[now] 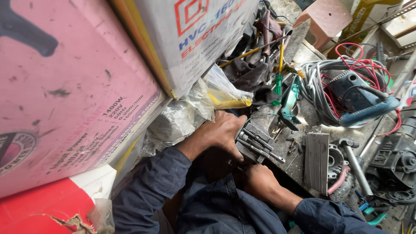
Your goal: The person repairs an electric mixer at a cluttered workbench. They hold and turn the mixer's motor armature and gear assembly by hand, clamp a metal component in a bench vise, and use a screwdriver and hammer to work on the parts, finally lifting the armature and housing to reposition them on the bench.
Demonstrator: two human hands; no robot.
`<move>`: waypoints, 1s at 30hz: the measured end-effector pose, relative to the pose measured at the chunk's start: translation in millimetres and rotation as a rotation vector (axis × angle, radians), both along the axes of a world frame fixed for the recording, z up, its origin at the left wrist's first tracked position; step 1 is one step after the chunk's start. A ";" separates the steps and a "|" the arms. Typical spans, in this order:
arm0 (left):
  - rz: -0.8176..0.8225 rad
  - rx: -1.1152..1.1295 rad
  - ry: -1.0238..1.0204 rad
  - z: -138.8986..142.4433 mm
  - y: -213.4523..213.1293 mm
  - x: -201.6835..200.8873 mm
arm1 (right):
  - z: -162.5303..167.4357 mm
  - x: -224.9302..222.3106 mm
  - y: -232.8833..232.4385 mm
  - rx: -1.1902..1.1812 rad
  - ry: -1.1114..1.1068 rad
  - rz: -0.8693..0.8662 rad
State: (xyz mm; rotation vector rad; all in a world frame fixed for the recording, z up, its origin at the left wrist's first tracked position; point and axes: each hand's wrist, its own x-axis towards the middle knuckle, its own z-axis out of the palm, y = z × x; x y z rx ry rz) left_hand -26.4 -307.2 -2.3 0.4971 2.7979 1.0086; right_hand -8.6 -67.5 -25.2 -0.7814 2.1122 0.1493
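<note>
The left hand (221, 132) clamps a grey metal motor part with long bolts (255, 145) at the desk (299, 162) edge; the right hand (260, 180) cups it from below, its fingers seemingly closed, though they are hidden. A slip could drop the part or catch a finger on the protruding bolts. A clear plastic bag (225, 93) just behind holds something yellow; another bag (173, 121) holds grey contents.

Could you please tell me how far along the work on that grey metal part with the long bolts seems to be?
Done: a finned grey housing already lies apart on the bench. In hand: the left hand grips the metal part with its long bolts, the right hand under it. Left: the bolts are not yet out; loose screws lie nearby.
</note>
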 end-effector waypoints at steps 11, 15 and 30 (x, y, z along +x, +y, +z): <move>0.022 0.005 -0.029 10.9 7.7 -0.8 | -34.0 3.7 26.3 -0.508 -0.032 -0.157; 0.052 -0.023 -0.010 24.3 9.8 4.0 | -19.4 5.8 26.2 -0.528 -0.082 -0.227; 0.077 -0.101 -0.110 49.6 28.2 12.0 | -8.0 68.9 143.7 -1.032 0.225 -0.928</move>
